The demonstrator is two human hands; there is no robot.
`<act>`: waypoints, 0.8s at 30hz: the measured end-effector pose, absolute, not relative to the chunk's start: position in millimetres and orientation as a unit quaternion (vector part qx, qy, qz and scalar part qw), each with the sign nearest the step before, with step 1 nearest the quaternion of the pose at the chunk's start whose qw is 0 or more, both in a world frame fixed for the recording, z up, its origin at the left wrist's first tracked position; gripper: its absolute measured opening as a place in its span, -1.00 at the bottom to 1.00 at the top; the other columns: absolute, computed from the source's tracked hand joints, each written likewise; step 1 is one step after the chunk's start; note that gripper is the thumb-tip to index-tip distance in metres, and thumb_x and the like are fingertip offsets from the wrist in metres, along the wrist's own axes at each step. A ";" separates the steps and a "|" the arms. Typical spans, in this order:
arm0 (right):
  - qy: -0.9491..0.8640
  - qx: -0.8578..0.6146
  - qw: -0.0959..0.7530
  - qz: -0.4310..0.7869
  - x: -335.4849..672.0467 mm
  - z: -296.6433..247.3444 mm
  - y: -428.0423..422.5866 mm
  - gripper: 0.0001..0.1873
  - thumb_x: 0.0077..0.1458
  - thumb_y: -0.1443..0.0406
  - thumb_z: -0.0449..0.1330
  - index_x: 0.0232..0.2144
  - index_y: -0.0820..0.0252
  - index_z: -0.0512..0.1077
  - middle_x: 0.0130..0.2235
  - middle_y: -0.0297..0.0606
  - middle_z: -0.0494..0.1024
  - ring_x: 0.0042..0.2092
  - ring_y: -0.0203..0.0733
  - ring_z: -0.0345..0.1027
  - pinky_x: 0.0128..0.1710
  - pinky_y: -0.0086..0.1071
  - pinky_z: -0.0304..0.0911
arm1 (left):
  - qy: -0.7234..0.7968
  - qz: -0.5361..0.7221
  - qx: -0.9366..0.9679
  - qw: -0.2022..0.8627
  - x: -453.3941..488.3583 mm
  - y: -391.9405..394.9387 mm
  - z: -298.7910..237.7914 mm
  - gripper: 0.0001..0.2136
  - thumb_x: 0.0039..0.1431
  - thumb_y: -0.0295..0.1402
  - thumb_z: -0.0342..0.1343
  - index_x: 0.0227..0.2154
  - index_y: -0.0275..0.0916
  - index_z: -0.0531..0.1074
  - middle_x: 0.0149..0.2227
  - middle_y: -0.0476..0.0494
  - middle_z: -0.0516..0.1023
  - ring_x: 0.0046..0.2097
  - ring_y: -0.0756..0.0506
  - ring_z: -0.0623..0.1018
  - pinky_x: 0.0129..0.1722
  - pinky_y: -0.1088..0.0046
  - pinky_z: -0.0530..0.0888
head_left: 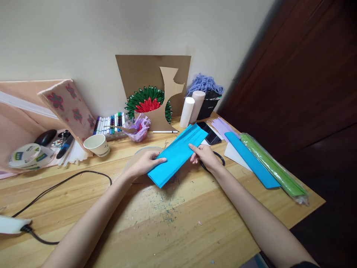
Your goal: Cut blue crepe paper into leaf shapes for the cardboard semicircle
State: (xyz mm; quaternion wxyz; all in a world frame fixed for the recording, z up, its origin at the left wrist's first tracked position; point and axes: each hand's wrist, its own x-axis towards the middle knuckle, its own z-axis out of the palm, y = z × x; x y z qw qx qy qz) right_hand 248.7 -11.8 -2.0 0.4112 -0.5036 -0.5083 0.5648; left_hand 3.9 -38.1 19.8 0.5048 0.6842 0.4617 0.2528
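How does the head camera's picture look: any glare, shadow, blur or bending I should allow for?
Head view: soft light, with the held paper clear enough to show creases; head view: glare streaks on the green pack; head view: the dark panel nearly black low down; head view: soft shadow on the table beside the left forearm, and wide-angle stretch toward the edges.

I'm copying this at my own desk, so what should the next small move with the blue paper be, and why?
Perhaps smooth the blue paper with the right thumb: its surface looks creased, the right hand has its thumb on the right edge, and the left hand holds the left edge.
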 end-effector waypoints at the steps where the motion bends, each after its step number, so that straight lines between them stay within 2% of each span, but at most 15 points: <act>1: -0.505 -0.507 0.417 0.561 250.4 -2.2 -11.0 -0.45 -0.17 -0.08 0.25 -0.79 0.26 0.34 -0.74 -0.19 0.43 -0.71 -0.34 0.25 -0.70 -0.47 0.17 | 0.459 0.247 0.690 0.502 1.6 -36.2 20.2 -0.67 -0.01 -0.05 0.09 -0.52 -0.26 0.43 -0.48 -0.05 0.42 -0.44 -0.03 0.36 -0.49 0.53 0.29; 4: -0.477 -0.525 0.453 0.540 254.7 -2.2 -9.0 -0.47 -0.21 -0.10 0.26 -0.76 0.23 0.32 -0.69 -0.20 0.46 -0.67 -0.32 0.30 -0.68 -0.47 0.21 | 0.447 0.230 0.700 0.508 -6.1 -31.1 20.2 -0.68 -0.01 -0.06 0.09 -0.57 -0.26 0.40 -0.54 -0.01 0.37 -0.50 0.01 0.30 -0.53 0.55 0.25; 10: -0.473 -0.493 0.497 0.535 260.1 1.0 -7.5 -0.58 -0.30 0.01 0.37 -0.51 0.21 0.43 -0.49 -0.28 0.54 -0.43 -0.20 0.44 -0.41 -0.36 0.38 | 0.453 0.178 0.719 0.497 -18.7 -29.4 22.4 -0.70 0.01 -0.09 0.08 -0.57 -0.25 0.39 -0.56 0.01 0.35 -0.52 0.01 0.29 -0.55 0.55 0.20; 13: -0.500 -0.483 0.467 0.546 253.7 2.2 -11.9 -0.58 -0.29 0.05 0.37 -0.45 0.24 0.45 -0.47 -0.26 0.55 -0.46 -0.22 0.41 -0.46 -0.37 0.35 | 0.454 0.157 0.741 0.469 -14.1 -34.2 25.9 -0.74 -0.02 -0.14 0.12 -0.59 -0.24 0.38 -0.56 0.01 0.36 -0.50 0.00 0.29 -0.54 0.55 0.18; 17: -0.529 -0.471 0.425 0.563 239.5 3.9 -21.4 -0.62 -0.28 0.07 0.36 -0.48 0.24 0.45 -0.45 -0.26 0.56 -0.45 -0.24 0.41 -0.46 -0.39 0.34 | 0.452 0.213 0.734 0.460 5.3 -44.0 34.6 -0.76 0.05 -0.16 0.06 -0.48 -0.25 0.44 -0.49 -0.02 0.43 -0.46 -0.03 0.35 -0.49 0.52 0.22; 21: -0.528 -0.469 0.424 0.568 233.9 4.5 -26.3 -0.64 -0.27 0.09 0.36 -0.51 0.25 0.43 -0.49 -0.28 0.54 -0.49 -0.30 0.38 -0.49 -0.44 0.31 | 0.519 0.257 0.723 0.378 17.8 -48.4 42.2 -0.70 0.04 -0.14 0.05 -0.63 -0.26 0.34 -0.60 0.01 0.31 -0.53 0.00 0.26 -0.54 0.51 0.14; 24: -0.525 -0.488 0.422 0.555 234.1 3.6 -26.4 -0.62 -0.27 0.07 0.35 -0.54 0.25 0.40 -0.60 -0.34 0.49 -0.59 -0.35 0.32 -0.56 -0.47 0.24 | 0.535 0.263 0.714 0.368 17.4 -47.5 43.5 -0.68 0.05 -0.12 0.03 -0.64 -0.26 0.28 -0.61 0.03 0.25 -0.53 0.01 0.23 -0.55 0.51 0.12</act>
